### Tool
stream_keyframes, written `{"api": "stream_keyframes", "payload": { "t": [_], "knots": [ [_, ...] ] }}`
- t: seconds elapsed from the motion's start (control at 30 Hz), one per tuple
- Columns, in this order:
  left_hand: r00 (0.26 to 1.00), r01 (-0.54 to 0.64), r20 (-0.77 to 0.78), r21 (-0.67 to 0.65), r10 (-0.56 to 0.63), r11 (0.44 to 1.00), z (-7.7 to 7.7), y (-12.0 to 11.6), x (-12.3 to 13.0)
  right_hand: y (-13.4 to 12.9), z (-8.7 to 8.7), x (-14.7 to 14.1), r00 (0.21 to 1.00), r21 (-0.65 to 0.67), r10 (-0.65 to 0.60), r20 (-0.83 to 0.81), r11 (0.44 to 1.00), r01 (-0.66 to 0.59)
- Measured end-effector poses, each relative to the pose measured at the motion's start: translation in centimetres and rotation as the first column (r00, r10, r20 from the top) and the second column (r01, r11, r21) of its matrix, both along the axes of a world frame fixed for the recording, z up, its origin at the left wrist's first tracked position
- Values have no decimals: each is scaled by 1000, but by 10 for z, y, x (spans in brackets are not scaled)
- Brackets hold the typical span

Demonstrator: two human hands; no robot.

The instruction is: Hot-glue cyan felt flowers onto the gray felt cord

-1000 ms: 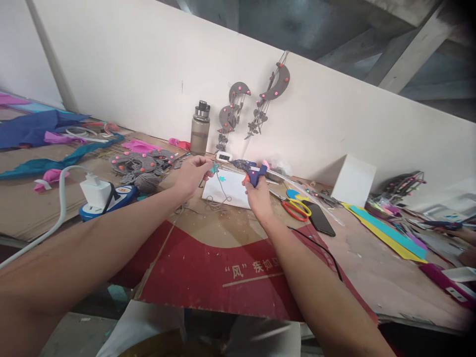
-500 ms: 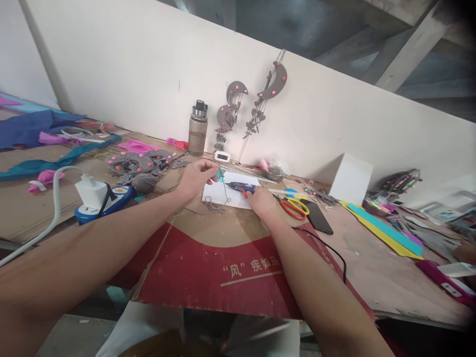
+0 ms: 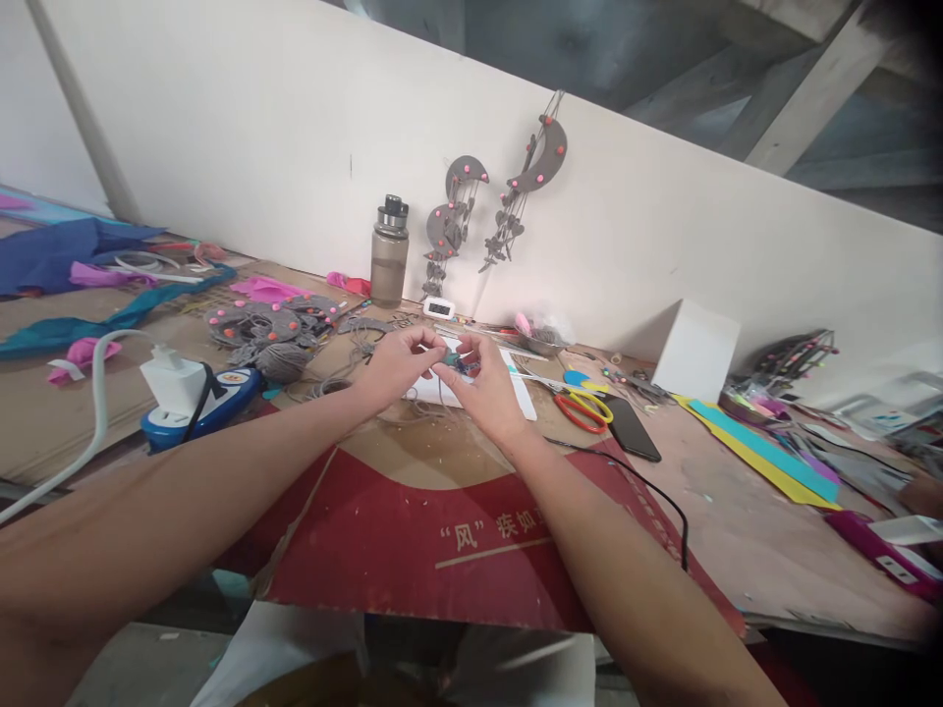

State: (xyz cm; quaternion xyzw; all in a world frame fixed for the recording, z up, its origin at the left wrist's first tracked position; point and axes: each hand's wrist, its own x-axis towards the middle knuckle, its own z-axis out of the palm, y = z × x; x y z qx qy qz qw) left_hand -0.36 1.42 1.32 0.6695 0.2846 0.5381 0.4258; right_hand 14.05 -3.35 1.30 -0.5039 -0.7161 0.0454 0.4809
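Observation:
My left hand [image 3: 402, 365] pinches a small teal felt piece [image 3: 452, 359] between thumb and fingertips. From the other side, my right hand [image 3: 486, 383] closes its thumb and fingers on the same piece, so most of it is hidden. Grey yarn [image 3: 427, 407] trails below the hands. Beneath them is a white board [image 3: 523, 396]. A blue glue gun [image 3: 464, 371] lies on it, largely covered by my right hand, and its black cord [image 3: 648, 481] runs off to the right.
Red-and-yellow scissors [image 3: 582, 410] and a phone [image 3: 634, 429] lie to the right. A power strip [image 3: 240, 383] and a grey yarn ball [image 3: 284, 361] sit at left. Behind stand a bottle [image 3: 389, 260] and a small clock [image 3: 439, 308]. Grey moon ornaments [image 3: 545, 162] hang on the wall.
My right hand has let go of the glue gun, which now lies on the board. That hand has moved left to meet my left hand at the teal piece.

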Motion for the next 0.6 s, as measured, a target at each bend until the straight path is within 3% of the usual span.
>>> {"api": "stream_keyframes", "payload": {
  "t": [0.17,0.3,0.47,0.6],
  "knots": [
    [1000,0,-13,4,0,1000,-1,-2,1,3,-2,1,1000,-3,12,-23,1000,-12],
    [998,63,2,-21,-63,998,0,-3,1,4,-1,3,999,-5,20,-38,1000,-20],
    [993,66,-96,-44,-70,997,1,0,-1,6,0,5,991,-44,10,-132,999,-16],
    [982,159,-93,-70,-165,985,0,7,-3,10,-2,8,982,-96,-3,-190,995,-15]
  ]
}}
